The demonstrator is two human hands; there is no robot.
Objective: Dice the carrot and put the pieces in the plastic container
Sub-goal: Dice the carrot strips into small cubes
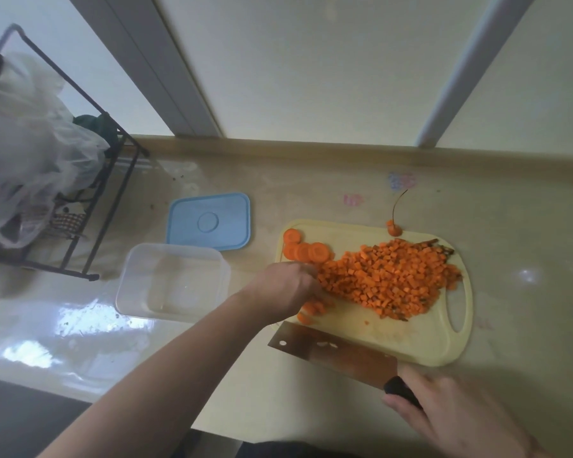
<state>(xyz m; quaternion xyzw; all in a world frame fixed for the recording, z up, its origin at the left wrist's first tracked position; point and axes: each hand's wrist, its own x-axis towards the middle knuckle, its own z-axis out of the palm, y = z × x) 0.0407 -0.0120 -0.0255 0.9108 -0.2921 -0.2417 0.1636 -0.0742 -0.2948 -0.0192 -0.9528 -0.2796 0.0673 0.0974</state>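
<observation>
1. Carrot dice (386, 279) – big orange heap across the middle of the yellow cutting board (424, 342), spreading toward the handle-hole end on the right.
2. Carrot rounds (306, 251), several uncut slices overlapping at the board's far-left corner; a few more slices (310, 312) lie near the front-left edge, just beside the left hand.
3. Carrot tip (394, 228) with a thin dark root tail sits at the board's far edge, tail curling onto the counter (526, 226).
4. Green-brown stem scraps poke out from behind the heap on the right side – small, hard to make out.
5. Left hand (286, 289) reaches in over the board's left edge, fingertips at the left fringe of the dice; fingers bent down onto the pieces, blurred, cannot tell whether it actually grasps any.
6. Right hand (444, 404) grips the black handle of a cleaver (338, 353); blade lies nearly flat over the board's front edge, pointing left.
7. Plastic container (172, 282), clear, no carrot in it, stands on the counter just left of the board, beside the left forearm.
8. Blue lid (209, 221) lies flat behind the container, apart from it.
9. Black wire rack (113, 200) at far left, draped with a clear plastic bag (27, 143).
</observation>
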